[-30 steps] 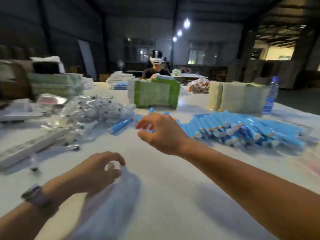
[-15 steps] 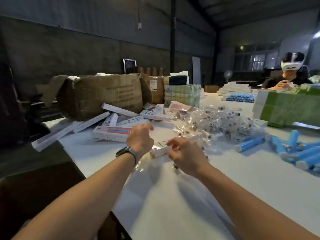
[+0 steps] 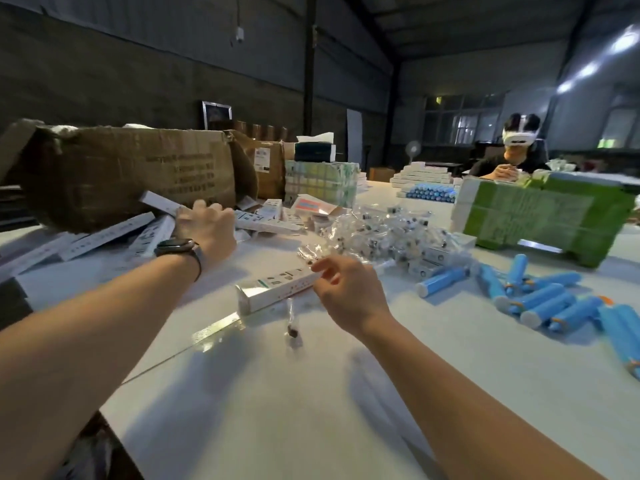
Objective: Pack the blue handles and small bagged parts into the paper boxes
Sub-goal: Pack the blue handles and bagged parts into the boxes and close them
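**Packing bench, one box out and hands spread across the pile**

Left hand [image 3: 207, 226] is out at about 10 o'clock on the white table [image 3: 311, 393], fingers bent over the loose heap of flat paper boxes [image 3: 104, 233] spilling out in front of the big brown carton [image 3: 131, 174]. It's touching the edge of one box, but honestly I can't tell if it's really got hold of it or is just resting there. Black watch [image 3: 178, 247] on that wrist.

Right hand [image 3: 349, 292] is nearer the middle, roughly 12 o'clock, fingertips pinching a clear little bag [image 3: 311, 252] at the near edge of the mound of bagged parts [image 3: 391, 233]. Just beside that hand, on its left, a single white paper box [image 3: 277, 289] lies on the table with its near end flap open. One more small bagged part [image 3: 292, 327] sits on the table right in front of that box, apart from the pile.

The blue handles [image 3: 547, 299] are scattered at 2 to 3 o'clock, lying every which way, well apart from both hands. Behind them there's a green-wrapped bundle [image 3: 547, 213], and at around 1 o'clock another person [image 3: 512, 157] sits at the far side with a headset on. More blue handles [image 3: 431, 194] and stacked white boxes [image 3: 420, 174] are over by them.
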`<state>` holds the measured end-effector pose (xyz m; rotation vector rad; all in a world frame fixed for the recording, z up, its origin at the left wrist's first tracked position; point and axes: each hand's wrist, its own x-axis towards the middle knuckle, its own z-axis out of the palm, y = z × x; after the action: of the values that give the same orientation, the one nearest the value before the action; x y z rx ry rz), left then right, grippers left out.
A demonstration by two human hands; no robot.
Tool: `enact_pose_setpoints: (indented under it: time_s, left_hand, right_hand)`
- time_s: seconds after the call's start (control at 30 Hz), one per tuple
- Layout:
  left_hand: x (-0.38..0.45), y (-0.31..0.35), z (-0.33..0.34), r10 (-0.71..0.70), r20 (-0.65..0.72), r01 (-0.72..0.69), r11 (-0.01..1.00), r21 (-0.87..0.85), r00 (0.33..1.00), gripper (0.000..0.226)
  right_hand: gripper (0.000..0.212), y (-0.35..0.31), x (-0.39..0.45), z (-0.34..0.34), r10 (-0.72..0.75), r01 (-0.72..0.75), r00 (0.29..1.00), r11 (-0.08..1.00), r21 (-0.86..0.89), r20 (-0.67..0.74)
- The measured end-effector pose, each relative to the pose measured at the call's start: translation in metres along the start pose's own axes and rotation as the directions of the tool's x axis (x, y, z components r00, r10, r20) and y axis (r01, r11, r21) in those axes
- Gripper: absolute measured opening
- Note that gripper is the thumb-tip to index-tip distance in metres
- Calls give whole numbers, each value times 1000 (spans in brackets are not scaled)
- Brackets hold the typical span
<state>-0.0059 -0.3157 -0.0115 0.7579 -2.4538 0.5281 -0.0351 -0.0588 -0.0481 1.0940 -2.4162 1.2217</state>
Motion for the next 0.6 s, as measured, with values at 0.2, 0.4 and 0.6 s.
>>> enact_pose_setpoints:
  time_s: [0.2, 0.4, 0.6]
  left_hand:
    - [-2, 1, 1, -59, 492, 182, 961, -207, 868, 73]
    - [-45, -3, 22, -99, 565, 227, 961, -160, 819, 26]
    - [-47, 34, -20, -158, 142, 211, 806, -553, 977, 67]
  right_hand:
    - [21, 21, -6, -31, 153, -148, 982, 988, 49, -111]
    - [20, 37, -10, -47, 206, -188, 964, 975, 115, -167]
    - [18, 41, -7, -56, 175, -159, 968, 982, 102, -179]
